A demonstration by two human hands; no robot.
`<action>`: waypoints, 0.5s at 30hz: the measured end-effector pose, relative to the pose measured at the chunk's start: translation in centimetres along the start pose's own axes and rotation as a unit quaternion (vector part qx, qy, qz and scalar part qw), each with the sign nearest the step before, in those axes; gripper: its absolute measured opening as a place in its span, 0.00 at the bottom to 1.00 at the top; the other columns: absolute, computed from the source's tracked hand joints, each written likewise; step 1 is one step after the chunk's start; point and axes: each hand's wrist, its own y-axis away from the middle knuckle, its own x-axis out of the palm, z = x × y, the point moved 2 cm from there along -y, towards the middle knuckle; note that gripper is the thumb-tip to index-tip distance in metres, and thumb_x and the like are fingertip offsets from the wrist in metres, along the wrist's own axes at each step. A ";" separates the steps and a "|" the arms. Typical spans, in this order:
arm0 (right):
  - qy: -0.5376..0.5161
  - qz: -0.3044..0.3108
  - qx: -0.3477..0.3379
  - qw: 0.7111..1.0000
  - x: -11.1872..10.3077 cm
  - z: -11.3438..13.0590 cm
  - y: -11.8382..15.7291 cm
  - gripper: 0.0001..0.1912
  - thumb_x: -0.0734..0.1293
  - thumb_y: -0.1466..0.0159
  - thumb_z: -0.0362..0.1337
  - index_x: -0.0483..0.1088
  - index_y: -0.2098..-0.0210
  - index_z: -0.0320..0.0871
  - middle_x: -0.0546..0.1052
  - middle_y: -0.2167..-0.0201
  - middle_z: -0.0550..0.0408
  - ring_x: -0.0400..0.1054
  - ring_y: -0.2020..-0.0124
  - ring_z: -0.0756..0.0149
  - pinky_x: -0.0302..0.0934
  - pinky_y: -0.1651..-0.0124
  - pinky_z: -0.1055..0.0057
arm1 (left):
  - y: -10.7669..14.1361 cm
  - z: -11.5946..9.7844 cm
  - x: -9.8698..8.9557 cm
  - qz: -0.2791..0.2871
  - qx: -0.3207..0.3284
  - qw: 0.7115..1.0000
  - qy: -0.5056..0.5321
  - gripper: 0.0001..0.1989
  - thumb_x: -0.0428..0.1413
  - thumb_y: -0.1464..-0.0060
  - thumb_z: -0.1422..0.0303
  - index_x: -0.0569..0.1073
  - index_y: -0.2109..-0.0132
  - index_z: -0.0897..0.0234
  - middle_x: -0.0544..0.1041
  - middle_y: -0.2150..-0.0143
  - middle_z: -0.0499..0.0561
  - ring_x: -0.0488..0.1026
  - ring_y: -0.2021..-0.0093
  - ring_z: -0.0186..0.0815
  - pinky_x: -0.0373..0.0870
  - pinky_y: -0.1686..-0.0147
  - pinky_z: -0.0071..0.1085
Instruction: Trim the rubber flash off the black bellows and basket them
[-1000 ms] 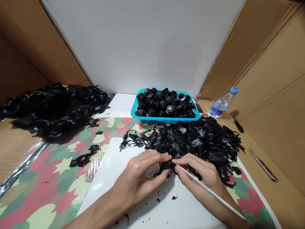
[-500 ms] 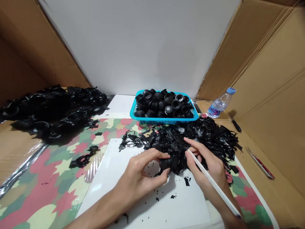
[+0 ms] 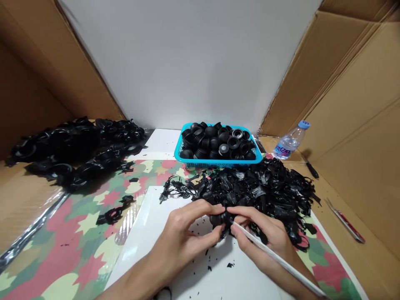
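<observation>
A ribbed black rubber piece (image 3: 218, 219) is pinched between the thumb and fingers of my left hand (image 3: 187, 229), over a white board (image 3: 140, 241). My right hand (image 3: 265, 233) is closed around a long, thin white-handled tool (image 3: 275, 256), whose shaft runs back along the wrist. The tool's tip meets the rubber piece but is hidden among black material and fingers. My right fingertips touch or nearly touch the piece's right side. Just behind both hands lies a heap of black rubber scraps (image 3: 259, 191).
A blue basket (image 3: 218, 161) of ribbed black pieces stands at the back. Untrimmed black parts (image 3: 78, 146) are piled at left. On the right are a water bottle (image 3: 289, 141), a black-handled tool (image 3: 311, 168) and a red-handled cutter (image 3: 346, 223), beside cardboard walls (image 3: 359, 125).
My right hand has come left and down with the white-handled tool, from above the scraps to the rubber piece. My left hand keeps its pinch. The view has shifted slightly.
</observation>
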 end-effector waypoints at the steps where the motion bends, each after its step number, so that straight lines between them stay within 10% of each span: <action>1: 0.002 -0.006 -0.003 1.000 -0.1 0.1 0.0 0.17 0.69 0.25 0.31 0.75 0.40 0.52 0.85 0.59 0.63 0.81 0.62 0.74 0.72 0.52 0.86 | 0.0 0.0 0.0 -0.001 0.006 1.000 -0.002 0.15 0.69 0.42 0.79 0.85 0.51 0.58 0.91 0.56 0.47 0.90 0.59 0.36 0.83 0.58 0.21; 15: -0.045 -0.024 -0.010 0.999 0.4 0.0 -0.8 0.13 0.70 0.29 0.30 0.80 0.46 0.47 0.86 0.63 0.62 0.82 0.65 0.75 0.73 0.56 0.88 | 1.5 0.6 0.1 0.018 0.044 0.998 -0.032 0.18 0.65 0.33 0.76 0.79 0.40 0.54 0.88 0.50 0.51 0.87 0.54 0.38 0.83 0.53 0.26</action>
